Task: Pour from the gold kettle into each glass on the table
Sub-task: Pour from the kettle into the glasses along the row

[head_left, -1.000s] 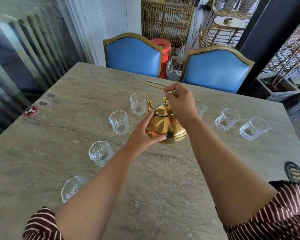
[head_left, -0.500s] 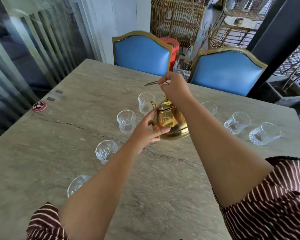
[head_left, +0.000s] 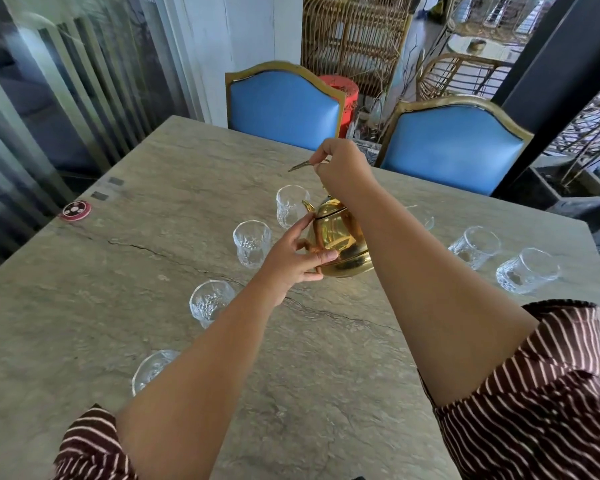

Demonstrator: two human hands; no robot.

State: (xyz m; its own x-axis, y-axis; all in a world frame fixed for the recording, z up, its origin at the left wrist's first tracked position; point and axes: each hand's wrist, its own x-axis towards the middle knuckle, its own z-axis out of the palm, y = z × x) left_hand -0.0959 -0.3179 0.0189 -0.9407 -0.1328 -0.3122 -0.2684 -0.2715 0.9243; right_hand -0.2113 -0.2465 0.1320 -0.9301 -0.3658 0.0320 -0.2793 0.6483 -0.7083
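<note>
Hands steady the gold kettle [head_left: 340,242] at table [head_left: 84,306] centre: right hand [head_left: 343,168] pinching its handle, left hand [head_left: 300,252] cupping its belly. A hasty tilt could overshoot the far glass [head_left: 290,206].

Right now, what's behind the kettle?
A glass stands past the spout. Another glass shows partly behind the right forearm. The kettle and that arm hide the table between them.
</note>
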